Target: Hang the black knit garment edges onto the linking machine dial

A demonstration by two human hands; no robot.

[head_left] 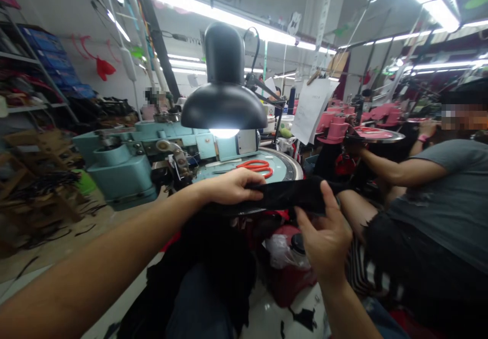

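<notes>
A strip of black fabric stretches between my two hands in front of the machine's round dial. My left hand grips its left end, thumb and fingers closed on the cloth. At the other end, my right hand pinches the cloth with the thumb below and a finger over it. More black cloth hangs down over my lap. Just behind the strip, red-handled scissors lie on the pale blue dial plate.
A lit black lamp hangs over the plate. The blue-green machine stands to the left. A co-worker sits close on my right by pink machines. Below are a red container and cloth scraps on the floor.
</notes>
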